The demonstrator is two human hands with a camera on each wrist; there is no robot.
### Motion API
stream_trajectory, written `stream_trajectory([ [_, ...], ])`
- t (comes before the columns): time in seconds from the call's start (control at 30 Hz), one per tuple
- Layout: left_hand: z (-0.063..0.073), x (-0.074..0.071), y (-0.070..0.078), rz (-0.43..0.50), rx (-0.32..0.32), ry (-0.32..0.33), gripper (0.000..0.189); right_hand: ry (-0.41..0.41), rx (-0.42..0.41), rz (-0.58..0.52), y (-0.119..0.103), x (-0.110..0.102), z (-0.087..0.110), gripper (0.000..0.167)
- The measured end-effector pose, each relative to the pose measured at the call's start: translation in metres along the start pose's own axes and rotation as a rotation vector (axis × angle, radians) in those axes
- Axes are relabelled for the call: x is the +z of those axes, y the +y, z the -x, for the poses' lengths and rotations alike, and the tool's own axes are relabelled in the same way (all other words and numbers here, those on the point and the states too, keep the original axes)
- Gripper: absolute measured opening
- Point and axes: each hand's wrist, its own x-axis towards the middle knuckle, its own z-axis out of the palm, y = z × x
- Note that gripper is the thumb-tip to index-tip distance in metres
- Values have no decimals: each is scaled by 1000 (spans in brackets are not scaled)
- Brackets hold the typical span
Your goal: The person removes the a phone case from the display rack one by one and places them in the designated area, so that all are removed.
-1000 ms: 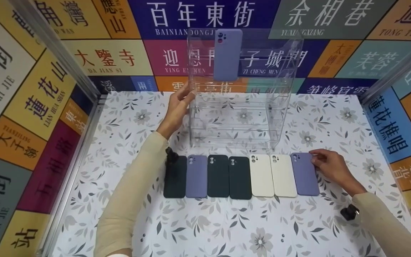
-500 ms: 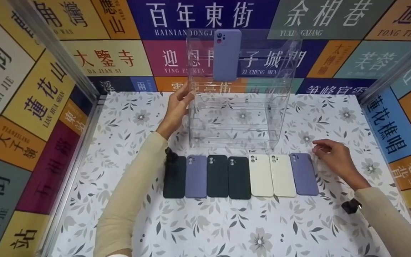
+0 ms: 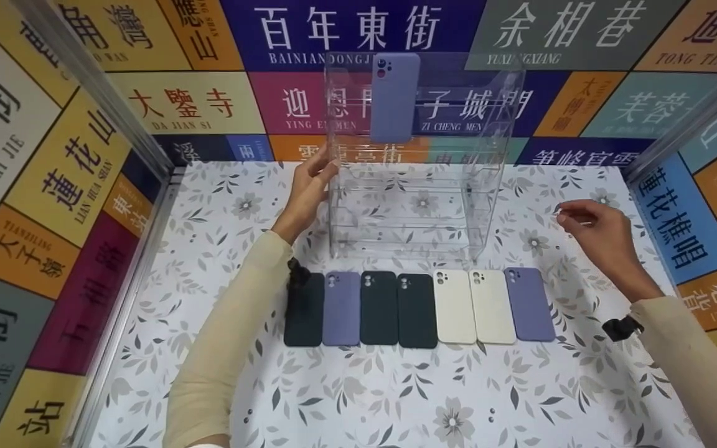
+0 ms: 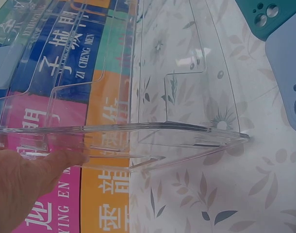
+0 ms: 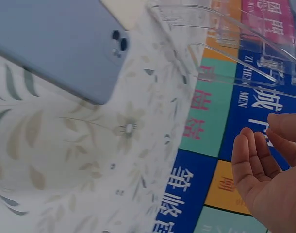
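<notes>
My left hand (image 3: 305, 190) grips the left side of a clear acrylic display rack (image 3: 486, 205); in the left wrist view the thumb lies along the panel's edge. A lavender phone case (image 3: 394, 96) stands upright in the rack's top tier. In front of it, a row of phone cases lies face down: dark green (image 3: 304, 314), lavender (image 3: 342, 308), two more dark green, two cream (image 3: 455, 306), and a lavender one (image 3: 530, 305) at the right end. Right of the rack, my right hand (image 3: 604, 233) is raised with loosely bent fingers and holds nothing.
A white leaf-patterned tabletop (image 3: 452, 386) lies under everything. Colourful panels with large characters (image 3: 184, 102) wall the back and both sides, with metal posts (image 3: 128, 112) at the corners. The rack's lower tiers hold no cases.
My right hand has let go of the rightmost lavender case and moved up and to the right. The left hand stays on the rack.
</notes>
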Motion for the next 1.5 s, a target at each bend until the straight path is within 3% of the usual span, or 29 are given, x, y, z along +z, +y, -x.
stream_trajectory([
  [0.57,-5,3,4,8,12,-8,61,106,-60,-45,-57,-16,-38,29],
  [0.9,-5,6,2,19,-2,0,63,97,-52,-49,-97,-17,-67,33],
  [1.17,-5,4,3,4,-2,-16,62,47,-105,-87,-132,-9,-94,32],
  [1.5,-1,2,0,28,-7,3,64,-8,-209,-75,-165,24,-111,28],
])
